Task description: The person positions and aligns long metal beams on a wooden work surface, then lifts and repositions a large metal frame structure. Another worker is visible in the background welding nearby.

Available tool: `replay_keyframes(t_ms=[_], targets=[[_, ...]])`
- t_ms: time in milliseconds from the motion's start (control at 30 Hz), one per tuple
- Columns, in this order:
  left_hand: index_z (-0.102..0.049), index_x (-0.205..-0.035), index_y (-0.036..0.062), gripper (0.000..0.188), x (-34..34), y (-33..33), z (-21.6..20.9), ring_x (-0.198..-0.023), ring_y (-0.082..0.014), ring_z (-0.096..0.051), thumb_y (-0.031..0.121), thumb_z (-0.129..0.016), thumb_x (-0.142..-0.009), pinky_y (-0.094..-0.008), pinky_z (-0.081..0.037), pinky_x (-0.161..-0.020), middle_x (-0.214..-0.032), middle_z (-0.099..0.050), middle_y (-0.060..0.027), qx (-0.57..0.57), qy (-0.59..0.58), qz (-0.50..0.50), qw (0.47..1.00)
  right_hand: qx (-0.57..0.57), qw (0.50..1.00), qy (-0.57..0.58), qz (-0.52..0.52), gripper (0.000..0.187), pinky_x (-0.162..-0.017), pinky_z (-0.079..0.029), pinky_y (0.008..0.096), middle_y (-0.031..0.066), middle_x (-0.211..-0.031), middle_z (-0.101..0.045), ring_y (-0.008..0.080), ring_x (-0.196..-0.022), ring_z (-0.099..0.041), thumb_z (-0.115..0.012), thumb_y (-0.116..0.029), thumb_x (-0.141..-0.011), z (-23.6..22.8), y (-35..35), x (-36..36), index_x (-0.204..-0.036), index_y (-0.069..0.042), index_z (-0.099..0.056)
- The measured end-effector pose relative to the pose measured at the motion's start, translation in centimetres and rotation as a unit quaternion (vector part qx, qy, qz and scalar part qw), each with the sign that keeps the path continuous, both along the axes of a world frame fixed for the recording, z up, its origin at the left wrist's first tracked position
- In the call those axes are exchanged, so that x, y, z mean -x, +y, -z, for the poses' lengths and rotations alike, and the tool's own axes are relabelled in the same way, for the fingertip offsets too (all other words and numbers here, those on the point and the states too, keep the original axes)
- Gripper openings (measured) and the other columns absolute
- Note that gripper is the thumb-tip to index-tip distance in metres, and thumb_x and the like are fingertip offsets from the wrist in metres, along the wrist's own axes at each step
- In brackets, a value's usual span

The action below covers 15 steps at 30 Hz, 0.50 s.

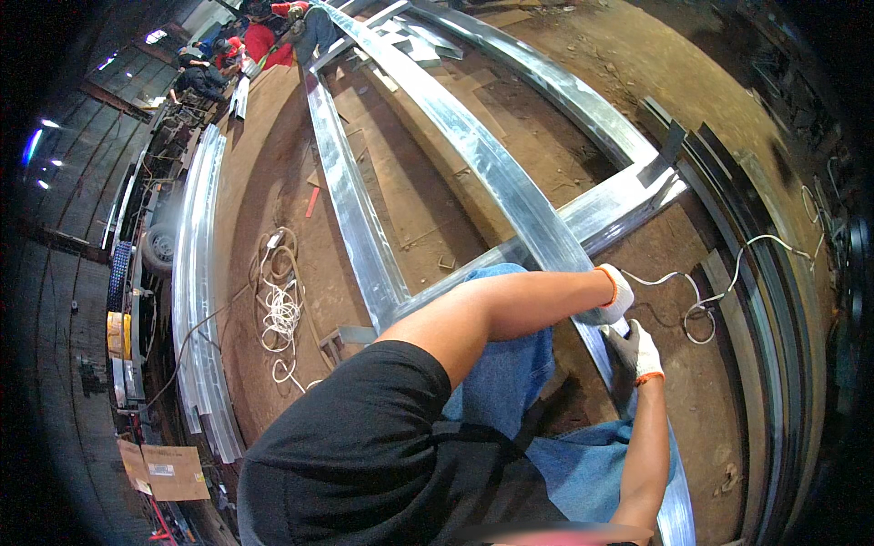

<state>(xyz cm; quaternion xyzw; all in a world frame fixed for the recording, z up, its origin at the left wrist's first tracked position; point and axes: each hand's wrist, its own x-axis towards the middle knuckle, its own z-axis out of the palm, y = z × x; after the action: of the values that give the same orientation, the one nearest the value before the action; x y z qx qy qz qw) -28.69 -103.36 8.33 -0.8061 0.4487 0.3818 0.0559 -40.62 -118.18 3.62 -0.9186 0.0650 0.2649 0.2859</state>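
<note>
My left hand (612,295), in a white and grey work glove with an orange cuff, rests curled over a long silvery metal beam (496,168). Just below it, my right hand (636,351), gloved alike, lies against the right edge of the same beam with its thumb raised and its grey fingertips bent over the metal. Some fingertips of both hands are hidden. The beam runs from the far top down past my knees and lies across a shiny metal crosspiece (610,205). My left forearm reaches over my jeans-clad knee.
Two more silvery beams (350,191) join the crosspiece, forming a frame on the dirt floor. Dark metal lengths (760,300) lie stacked at right, with a white cable (696,305) beside them. At left are a coiled white cord (280,309) and silvery bars (196,291). People (259,41) crouch far off.
</note>
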Motion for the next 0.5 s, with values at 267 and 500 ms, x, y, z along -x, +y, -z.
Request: replay_keyframes(t_ms=[267, 500], targets=[[-0.079, -0.108, 0.0069, 0.035, 0.0, -0.3, 0.5, -0.101, -0.0329, -0.074, 0.025, -0.066, -0.081, -0.0462, -0.057, -0.082, -0.109, -0.076, -0.0160, -0.020, 0.008, -0.006, 1.000, -0.012, 1.000, -0.025, 0.004, 0.086, -0.093, -0.051, 0.0473, 0.0329, -0.117, -0.068, 0.0457, -0.115, -0.065, -0.070, -0.069, -0.082, 0.5, -0.2, 0.2, -0.121, 0.008, -0.061], [-0.078, -0.109, 0.0073, 0.037, 0.0, -0.3, 0.8, -0.104, -0.0349, -0.073, 0.028, -0.064, -0.082, -0.0470, -0.057, -0.085, -0.110, -0.076, -0.0176, -0.022, 0.007, 0.004, 1.000, -0.016, 1.000, 0.019, 0.005, 0.090, -0.096, -0.051, 0.0465, 0.0323, -0.120, -0.068, 0.0446, -0.117, -0.065, -0.070, -0.070, -0.082, -2.0, 0.5, -0.2, -0.126, 0.008, -0.060]])
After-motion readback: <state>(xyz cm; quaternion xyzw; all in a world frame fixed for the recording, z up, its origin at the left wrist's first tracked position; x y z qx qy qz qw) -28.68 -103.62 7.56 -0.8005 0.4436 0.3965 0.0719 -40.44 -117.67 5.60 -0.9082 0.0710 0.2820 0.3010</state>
